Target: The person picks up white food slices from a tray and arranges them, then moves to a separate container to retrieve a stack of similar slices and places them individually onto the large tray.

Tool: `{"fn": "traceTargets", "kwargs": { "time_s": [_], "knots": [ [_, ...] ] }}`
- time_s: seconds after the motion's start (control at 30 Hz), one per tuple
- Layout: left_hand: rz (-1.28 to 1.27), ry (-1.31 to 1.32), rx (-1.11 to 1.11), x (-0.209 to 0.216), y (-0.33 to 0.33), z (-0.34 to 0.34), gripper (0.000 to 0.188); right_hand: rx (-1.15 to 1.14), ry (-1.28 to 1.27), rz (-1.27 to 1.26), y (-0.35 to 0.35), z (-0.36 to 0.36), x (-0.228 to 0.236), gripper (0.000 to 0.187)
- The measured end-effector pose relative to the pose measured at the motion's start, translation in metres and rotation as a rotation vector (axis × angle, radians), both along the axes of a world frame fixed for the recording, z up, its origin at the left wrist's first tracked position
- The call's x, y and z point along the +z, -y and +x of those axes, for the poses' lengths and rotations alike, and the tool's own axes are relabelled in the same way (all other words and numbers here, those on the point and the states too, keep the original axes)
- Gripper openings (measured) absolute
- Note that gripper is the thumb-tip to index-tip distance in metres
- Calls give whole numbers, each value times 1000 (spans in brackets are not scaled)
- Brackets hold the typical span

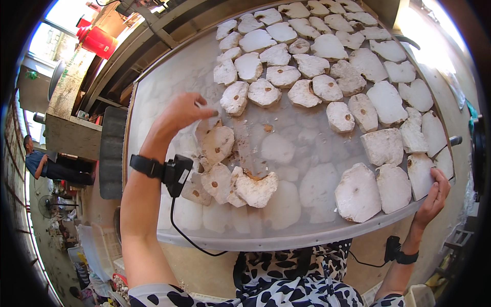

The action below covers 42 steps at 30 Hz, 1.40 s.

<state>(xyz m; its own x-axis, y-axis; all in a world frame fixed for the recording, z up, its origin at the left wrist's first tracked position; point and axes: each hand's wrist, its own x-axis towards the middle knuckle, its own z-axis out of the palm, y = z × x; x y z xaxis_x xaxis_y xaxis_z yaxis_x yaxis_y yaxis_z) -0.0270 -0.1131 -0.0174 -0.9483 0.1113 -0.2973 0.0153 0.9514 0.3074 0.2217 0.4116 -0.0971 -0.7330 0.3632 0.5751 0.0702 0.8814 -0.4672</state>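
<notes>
1. Far left: a person in a blue shirt (37, 162) stands in the background; a red bucket (99, 43) sits nearer.
2. Left hand (187, 110): forearm reaches up from the near edge, wrist bent rightward, fingers loosely curled above the table's left part. Grip part-closed; whether it has hold of anything cannot be told, owing to blur.
3. Left wrist device (178, 175): black, strapped on, bearing a pale label too small to read.
4. Left cluster of white slabs (257, 190): lies near the left hand on the mesh-topped table (286, 243); several have brown centres.
5. White slabs in rows (330, 47): cover the table's far and right parts.
6. Right hand (436, 197): at the near right corner, fingers bent beside an end slab (420, 175); whether it clasps the rim cannot be told.
</notes>
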Motion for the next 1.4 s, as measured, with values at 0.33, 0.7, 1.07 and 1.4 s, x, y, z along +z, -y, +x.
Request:
{"fn": "traceTargets", "kwargs": {
  "time_s": [0.33, 0.7, 1.07, 1.4],
  "knots": [
    [213, 42, 83, -1, 9, 20, 19, 23, -43, 15, 2, -4, -1, 28],
    [799, 76, 53, 9, -78, 39, 28, 19, -82, 19, 7, -5, 4, 27],
    [748, 276, 79, -12, -159, 66, 34, 26, -84, -2, 14, -6, 11, 25],
    [856, 370, -142, -3, -189, 83, 37, 18, -117, 50, 13, -8, 11, 24]
  ]
}}
